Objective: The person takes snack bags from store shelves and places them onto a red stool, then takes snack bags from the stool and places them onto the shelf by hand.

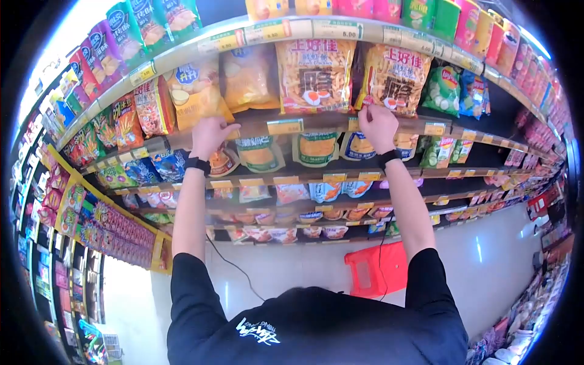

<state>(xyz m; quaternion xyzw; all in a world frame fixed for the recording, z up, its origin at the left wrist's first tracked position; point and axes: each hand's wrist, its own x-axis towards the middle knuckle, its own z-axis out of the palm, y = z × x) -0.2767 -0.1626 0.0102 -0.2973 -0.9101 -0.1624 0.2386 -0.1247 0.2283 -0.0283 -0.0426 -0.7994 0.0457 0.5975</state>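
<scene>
A: What serves as the landmark on this snack rack?
B: The central prawn-cracker bag (316, 76), upright on the shelf and printed with fried eggs. All positions are referred to it.

A: And the right hand (378, 128)?
B: To the right of the landmark, fingers curled, pinching the lower left corner of the second prawn-cracker bag (398, 79). That bag stands right of the landmark, tilted slightly, its top leaning rightward.

A: The left hand (213, 135)?
B: Left of the landmark, at the shelf edge, thumb extended toward it. The hand lies at the bottom of the yellow chip bag (199, 91); whether it grips anything I cannot tell, the fingertips being hidden.

A: What lies between the yellow chip bag and the landmark?
B: The orange-yellow bag (248, 82), upright.

A: Farther right?
B: Beyond the second prawn-cracker bag, the green bag (443, 91), then the blue bag (473, 94).

A: Above and below?
B: Above the landmark runs the upper price strip (334, 29); below it, the price rail (286, 126), and beneath that the green pouch (316, 149). Well below and to the right, on the floor, is the red stool (380, 267).
</scene>
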